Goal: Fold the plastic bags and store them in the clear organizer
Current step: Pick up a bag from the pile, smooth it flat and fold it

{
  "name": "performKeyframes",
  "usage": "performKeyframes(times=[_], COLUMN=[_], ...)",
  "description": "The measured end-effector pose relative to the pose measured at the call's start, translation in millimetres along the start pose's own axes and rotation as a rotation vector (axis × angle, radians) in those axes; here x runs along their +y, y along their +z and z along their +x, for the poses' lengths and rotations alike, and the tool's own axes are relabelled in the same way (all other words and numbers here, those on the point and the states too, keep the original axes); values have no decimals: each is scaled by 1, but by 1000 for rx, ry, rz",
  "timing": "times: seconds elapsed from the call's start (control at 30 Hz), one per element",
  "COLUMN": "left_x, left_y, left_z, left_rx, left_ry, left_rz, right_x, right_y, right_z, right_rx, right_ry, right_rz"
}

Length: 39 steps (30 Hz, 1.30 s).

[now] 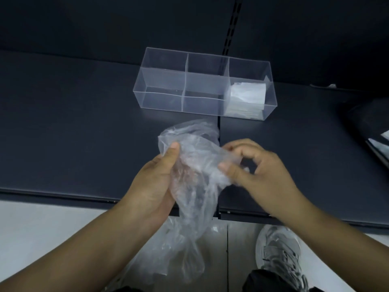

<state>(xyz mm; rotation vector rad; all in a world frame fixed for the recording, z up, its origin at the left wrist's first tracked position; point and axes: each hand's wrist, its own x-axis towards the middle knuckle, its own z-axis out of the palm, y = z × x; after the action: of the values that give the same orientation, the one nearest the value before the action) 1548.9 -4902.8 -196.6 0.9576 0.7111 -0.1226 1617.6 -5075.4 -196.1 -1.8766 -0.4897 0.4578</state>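
A crumpled clear plastic bag (195, 186) hangs between my hands above the front edge of the dark table (73, 123), its lower end drooping past the edge toward the floor. My left hand (153, 186) grips its left side, thumb on top. My right hand (259, 167) pinches the bag's upper right edge between thumb and fingers. Behind them stands the clear organizer (164, 89), divided into three compartments. The right compartment holds a folded plastic bag (246, 94); the left and middle ones are empty.
A seam (219, 127) splits the tabletop in two just behind the bag. A dark object with something white on it (376, 142) lies at the table's right edge. Below the table edge, a grey sneaker (280, 253) rests on the pale floor.
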Motion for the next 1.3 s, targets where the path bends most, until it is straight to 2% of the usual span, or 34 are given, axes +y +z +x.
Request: performKeyframes(times=[0.1,0.17,0.23,0.3,0.37,0.43,0.47,0.5,0.53,0.57,0.6,0.67,0.77,0.83,0.9,1.0,1.07,1.17,1.27,1.3], left_x=[3,6,5,-1,-1,7,13,18,23,26,28,26,24,23,22,20,15,6,15,22], left_y=[-9,-18,-26,-33,-36,-38,-40,-42,-42,-43,-43,-44,-47,-49,-50,-49,-50,-56,-63,-60], left_z=[1,6,12,17,12,11,13,18,22,27,30,33,29,28,29,28,28,28,29,30], left_rx=[162,309,428,524,551,388,214,0,-200,-350,-433,-455,-410,-251,0,260,307,327,431,387], left_ry=[0,-30,9,209,550,936,1059,1094,1047,969,901,855,711,706,787,814,792,721,778,788], left_rz=[52,93,237,347,526,939,1153,1334,1471,1548,1574,1490,1101,912,798,599,568,545,789,873], right_x=[5,8,8,8,9,12,15,19,23,25,27,30,28,26,24,25,25,20,10,7], right_y=[-10,-15,-18,-18,-16,-12,-9,-3,4,12,22,37,44,37,24,5,-7,-19,-25,-25], right_z=[9,12,13,11,6,1,-1,-2,-4,-6,-7,-8,-3,2,7,11,14,19,27,31], right_rx=[100,140,150,53,-168,-337,-383,-406,-401,-373,-317,-170,-50,-3,118,367,440,409,266,212], right_ry=[56,71,82,38,-9,2,-21,-65,-100,-125,-146,-214,-252,-126,-7,73,71,41,54,53], right_rz=[201,207,214,196,57,-152,-265,-370,-438,-465,-458,-385,-222,0,181,210,138,87,111,82])
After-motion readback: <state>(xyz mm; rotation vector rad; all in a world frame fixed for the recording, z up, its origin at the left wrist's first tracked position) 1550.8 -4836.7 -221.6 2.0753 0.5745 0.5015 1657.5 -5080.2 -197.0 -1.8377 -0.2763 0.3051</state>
